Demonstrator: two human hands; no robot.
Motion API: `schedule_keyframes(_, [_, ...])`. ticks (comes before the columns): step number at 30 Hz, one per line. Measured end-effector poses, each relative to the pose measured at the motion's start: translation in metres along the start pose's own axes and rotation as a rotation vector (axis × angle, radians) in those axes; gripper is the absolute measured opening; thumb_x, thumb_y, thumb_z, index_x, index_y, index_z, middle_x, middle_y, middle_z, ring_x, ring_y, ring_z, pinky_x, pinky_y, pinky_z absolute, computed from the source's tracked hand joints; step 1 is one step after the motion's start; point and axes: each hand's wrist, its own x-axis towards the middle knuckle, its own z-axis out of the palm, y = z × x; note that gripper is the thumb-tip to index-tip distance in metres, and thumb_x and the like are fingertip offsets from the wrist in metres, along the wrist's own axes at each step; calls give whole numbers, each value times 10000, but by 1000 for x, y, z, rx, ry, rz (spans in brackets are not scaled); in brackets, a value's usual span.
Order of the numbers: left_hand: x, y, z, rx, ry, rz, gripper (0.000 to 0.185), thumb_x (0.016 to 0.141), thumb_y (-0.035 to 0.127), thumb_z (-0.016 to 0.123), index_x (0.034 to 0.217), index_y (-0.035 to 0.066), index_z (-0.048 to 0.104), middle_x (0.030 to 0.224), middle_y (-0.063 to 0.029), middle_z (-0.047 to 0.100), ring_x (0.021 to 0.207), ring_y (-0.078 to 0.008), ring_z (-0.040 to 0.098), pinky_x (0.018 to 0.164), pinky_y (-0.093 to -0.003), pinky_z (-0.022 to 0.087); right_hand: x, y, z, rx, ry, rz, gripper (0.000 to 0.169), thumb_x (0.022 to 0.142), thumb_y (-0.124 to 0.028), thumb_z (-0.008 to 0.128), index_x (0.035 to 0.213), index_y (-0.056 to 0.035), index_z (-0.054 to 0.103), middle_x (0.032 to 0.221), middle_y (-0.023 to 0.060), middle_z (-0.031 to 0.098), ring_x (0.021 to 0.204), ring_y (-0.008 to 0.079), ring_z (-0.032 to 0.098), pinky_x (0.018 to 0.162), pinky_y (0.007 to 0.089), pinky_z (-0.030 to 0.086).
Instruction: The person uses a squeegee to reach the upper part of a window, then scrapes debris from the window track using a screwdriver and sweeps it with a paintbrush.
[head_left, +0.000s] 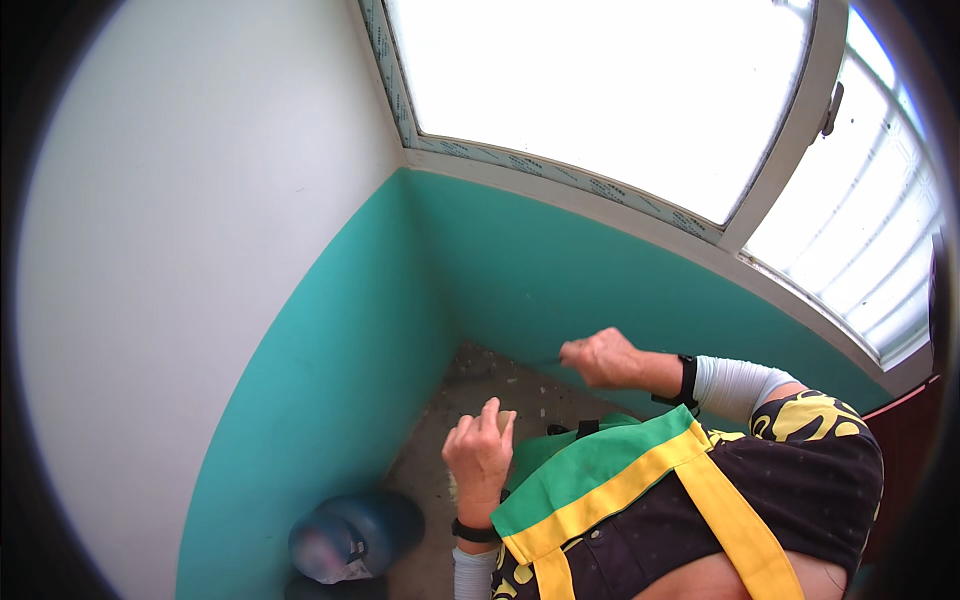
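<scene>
My left hand (478, 450) is closed around a tan object (508, 421), whose rounded end shows between thumb and forefinger. Pale, bristle-like fibres (452, 486) stick out at the hand's outer side; whether they belong to the same object I cannot tell. Farther right and forward, my right hand (604, 358) makes a fist in front of the green lower wall. A thin dark object (550, 361), blurred and faint, juts leftward from that fist. My two hands are apart, above the grey floor (409, 457) in the room's corner.
A blue plastic water bottle (390, 525) is on the floor at lower left, by the green-and-white side wall (277, 420). Small pale debris (487, 367) dots the corner floor. Ahead is a window frame (570, 176) with printed film; a window handle (832, 109) projects at right.
</scene>
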Motion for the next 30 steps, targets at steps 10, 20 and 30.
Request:
schedule_keyframes(10, [-55,-24,35,-130,6,-225,144,802,258,756,871,148,692,684,-84,621,628,-293,624,550,-400,501,53,67,-54,86,655,278,120,951,-139,535,941,-22,558,712,215,615,691,417,622,587,472,485])
schedule_keyframes(20, [-55,-22,42,-178,27,-266,133,789,230,763,841,134,687,697,-93,633,648,-316,631,567,-410,504,62,111,-50,171,694,450,190,936,-164,533,917,-1,628,792,227,652,770,433,627,688,470,501])
schedule_keyframes(30, [-64,-28,41,-145,45,-299,139,784,245,770,833,150,683,675,-81,612,625,-303,619,544,-409,498,35,109,-45,359,569,605,230,905,-166,546,879,26,669,728,207,626,687,331,618,654,409,483])
